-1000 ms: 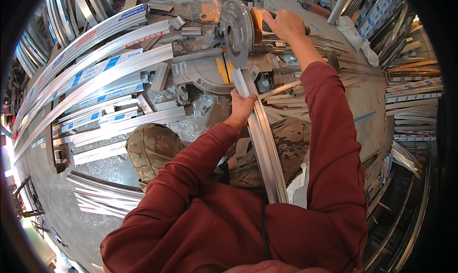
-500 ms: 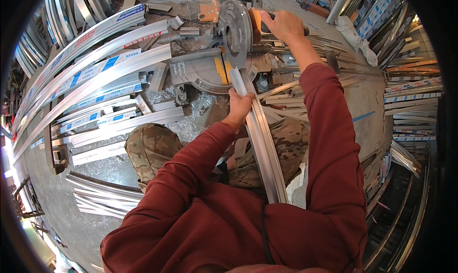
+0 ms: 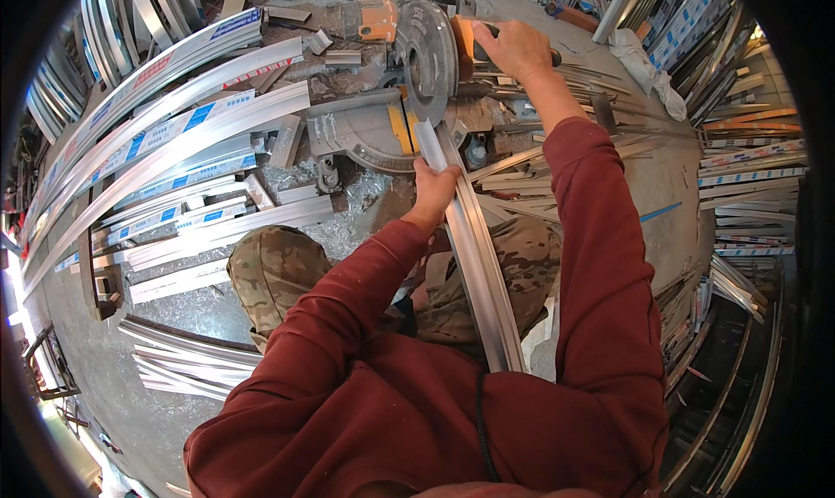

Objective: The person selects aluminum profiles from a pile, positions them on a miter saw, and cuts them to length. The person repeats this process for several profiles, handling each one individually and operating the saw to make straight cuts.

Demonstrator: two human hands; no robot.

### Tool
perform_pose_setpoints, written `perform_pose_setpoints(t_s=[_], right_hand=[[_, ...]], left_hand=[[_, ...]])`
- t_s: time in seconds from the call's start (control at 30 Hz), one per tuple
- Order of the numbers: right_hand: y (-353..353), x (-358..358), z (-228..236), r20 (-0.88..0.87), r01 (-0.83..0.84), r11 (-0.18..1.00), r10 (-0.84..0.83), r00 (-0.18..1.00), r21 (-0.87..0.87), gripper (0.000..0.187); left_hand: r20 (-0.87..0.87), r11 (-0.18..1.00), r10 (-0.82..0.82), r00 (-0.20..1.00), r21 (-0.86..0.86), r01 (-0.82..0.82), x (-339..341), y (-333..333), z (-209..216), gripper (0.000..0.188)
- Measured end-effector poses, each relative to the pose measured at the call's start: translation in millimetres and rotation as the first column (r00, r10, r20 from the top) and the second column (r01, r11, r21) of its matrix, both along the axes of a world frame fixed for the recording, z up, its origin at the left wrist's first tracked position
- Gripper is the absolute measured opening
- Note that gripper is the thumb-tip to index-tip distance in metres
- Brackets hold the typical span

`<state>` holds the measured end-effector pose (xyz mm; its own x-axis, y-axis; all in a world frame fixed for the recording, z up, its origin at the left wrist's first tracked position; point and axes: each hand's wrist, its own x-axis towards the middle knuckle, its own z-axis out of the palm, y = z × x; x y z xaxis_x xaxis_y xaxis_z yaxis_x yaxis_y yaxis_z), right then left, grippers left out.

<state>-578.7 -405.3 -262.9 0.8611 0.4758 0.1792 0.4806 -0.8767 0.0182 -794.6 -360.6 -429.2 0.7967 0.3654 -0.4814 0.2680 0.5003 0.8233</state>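
My left hand (image 3: 432, 191) is closed around a long silver aluminium profile (image 3: 477, 263), close to its far end. That profile runs from near my body, between my knees, up to the base (image 3: 357, 133) of an orange and grey miter saw. Its far end lies by the yellow slot insert (image 3: 403, 129), below the saw's round blade and guard (image 3: 430, 61). My right hand (image 3: 520, 49) is wrapped round the saw's black and orange handle (image 3: 485, 41), with the saw head tilted up. The underside of my left grip is hidden.
Long aluminium profiles with blue and white film (image 3: 187, 128) fan out on the left. Offcuts (image 3: 285, 141) and shavings litter the floor around the saw. Thin strips (image 3: 522, 180) lie right of it. Stacked profiles (image 3: 752, 176) fill racks at far right; more bars (image 3: 187, 359) lie lower left.
Almost nothing differs. The view has shifted slightly, and both hands keep their grips on the profile and the saw handle.
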Motion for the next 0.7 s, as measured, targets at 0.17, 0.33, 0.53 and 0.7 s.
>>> perform_pose_setpoints(t_s=[0.17,0.33,0.53,0.7], right_hand=[[-2,-2,-1,0.055,-0.036,0.998,0.033,0.998,0.058,0.068],[0,-3,2,0.004,-0.024,0.998,0.024,1.0,0.058,0.067],[1,-9,4,-0.004,-0.035,0.998,0.036,0.999,0.057,0.065],[-3,-5,2,0.019,-0.032,0.999,0.032,0.999,0.008,0.062]], left_hand=[[-0.007,1.0,-0.003,1.0,-0.021,0.003,3,0,-3,0.055],[-0.01,0.999,-0.033,0.999,0.04,0.033,-16,-15,-11,0.049],[0.013,0.999,-0.011,1.0,-0.051,0.011,-30,-15,-3,0.054],[0.037,0.999,0.029,0.999,-0.032,-0.028,-29,-10,4,0.05]])
